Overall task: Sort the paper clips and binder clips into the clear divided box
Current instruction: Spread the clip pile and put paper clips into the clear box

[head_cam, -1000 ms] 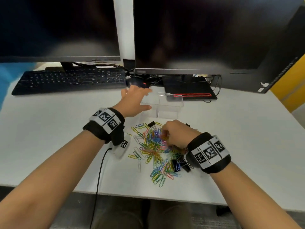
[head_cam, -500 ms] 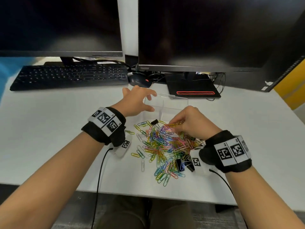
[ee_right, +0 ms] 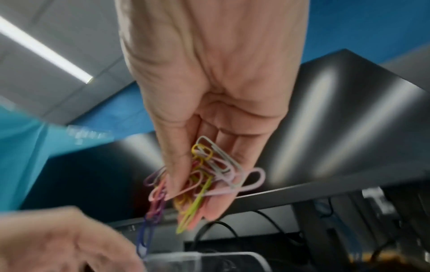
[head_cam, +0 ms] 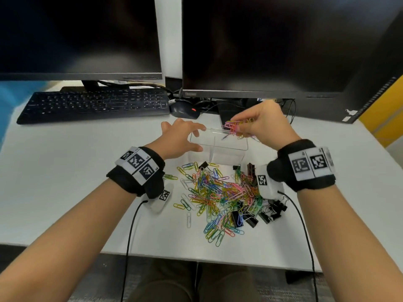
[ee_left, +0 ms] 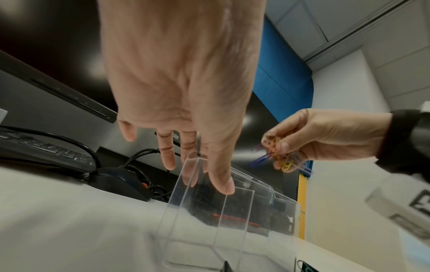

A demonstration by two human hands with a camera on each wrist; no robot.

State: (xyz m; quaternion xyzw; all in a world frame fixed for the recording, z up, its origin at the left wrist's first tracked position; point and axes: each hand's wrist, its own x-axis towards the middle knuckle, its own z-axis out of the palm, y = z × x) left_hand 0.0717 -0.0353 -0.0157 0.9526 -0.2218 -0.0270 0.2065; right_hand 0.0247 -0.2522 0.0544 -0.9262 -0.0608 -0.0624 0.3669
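A clear divided box (head_cam: 226, 147) (ee_left: 235, 208) stands on the white desk behind a heap of coloured paper clips (head_cam: 218, 192). Black binder clips (head_cam: 268, 212) lie at the heap's right and near side. My left hand (head_cam: 183, 138) (ee_left: 186, 139) rests with straight fingers on the box's left wall, thumb on the near corner. My right hand (head_cam: 259, 125) (ee_right: 209, 165) hovers over the box's right compartment and pinches a bunch of paper clips (head_cam: 234, 127) (ee_right: 200, 182) (ee_left: 279, 156), some dangling in a chain.
Two dark monitors (head_cam: 272, 44) stand at the back, with a black keyboard (head_cam: 93, 103) and a mouse (head_cam: 184, 110) in front of them. Cables (head_cam: 130, 225) run from both wristbands over the desk's near edge.
My right hand has lifted a bunch of paper clips out of the heap and carried it up and back over the box. The left hand has stayed on the box.
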